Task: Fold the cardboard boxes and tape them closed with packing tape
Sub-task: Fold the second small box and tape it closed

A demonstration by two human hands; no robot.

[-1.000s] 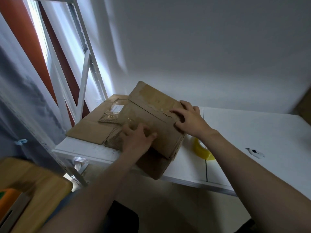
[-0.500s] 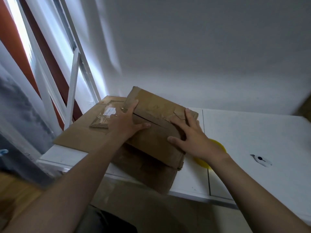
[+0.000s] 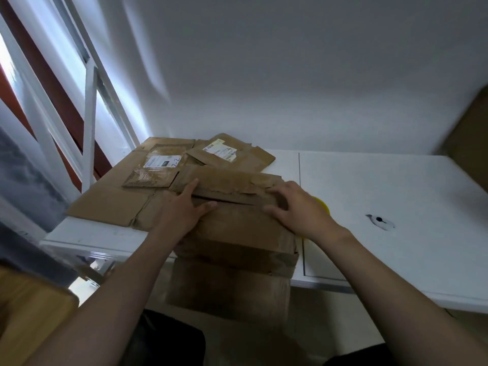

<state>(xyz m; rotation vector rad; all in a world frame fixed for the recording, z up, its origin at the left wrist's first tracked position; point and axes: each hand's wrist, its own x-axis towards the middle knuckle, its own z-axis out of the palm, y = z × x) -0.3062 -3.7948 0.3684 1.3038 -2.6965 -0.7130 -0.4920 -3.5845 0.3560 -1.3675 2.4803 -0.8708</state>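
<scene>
Left hand (image 3: 182, 210) and right hand (image 3: 298, 207) lie open, palms flat on the box (image 3: 237, 228) flaps; tape (image 3: 322, 207) just beyond right hand

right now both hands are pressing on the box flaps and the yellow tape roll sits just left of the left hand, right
Not quite. In the head view the yellow tape roll sits just beyond the right hand, not by the left hand. Both hands do press on the box flaps.
</scene>
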